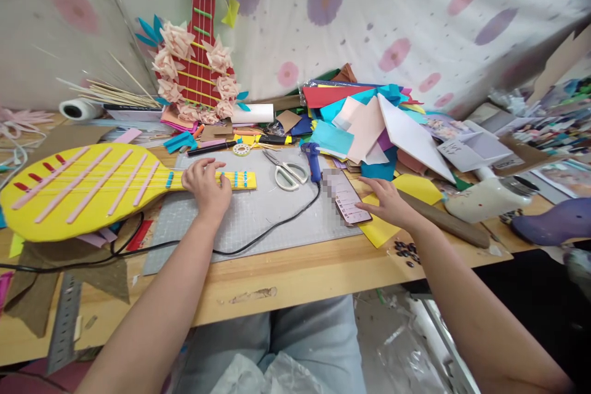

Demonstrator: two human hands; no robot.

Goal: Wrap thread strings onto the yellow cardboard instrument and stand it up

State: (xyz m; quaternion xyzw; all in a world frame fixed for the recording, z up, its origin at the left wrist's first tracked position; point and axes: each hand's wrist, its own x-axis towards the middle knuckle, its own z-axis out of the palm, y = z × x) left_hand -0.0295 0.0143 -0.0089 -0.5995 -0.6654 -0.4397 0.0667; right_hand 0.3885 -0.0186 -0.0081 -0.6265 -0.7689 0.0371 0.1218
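Observation:
My left hand (205,181) lies on the neck of a yellow paper guitar (83,188), fingers curled over it and pressing it onto the grey cutting mat (258,212). My right hand (388,200) rests flat with fingers stretched beside a smartphone (348,197), fingertips touching its right edge, over a yellow sheet (381,228). White-handled scissors (286,169) and a blue glue gun (313,157) with a black cord lie between the hands.
A red paper guitar with pink paper flowers (196,61) leans on the flowered cloth at the back. A heap of coloured foam sheets (369,123) fills the right. Skewers (115,95), a tape roll (78,109), a white bottle (489,197), a metal ruler (62,320) and dark beads (406,252) lie around.

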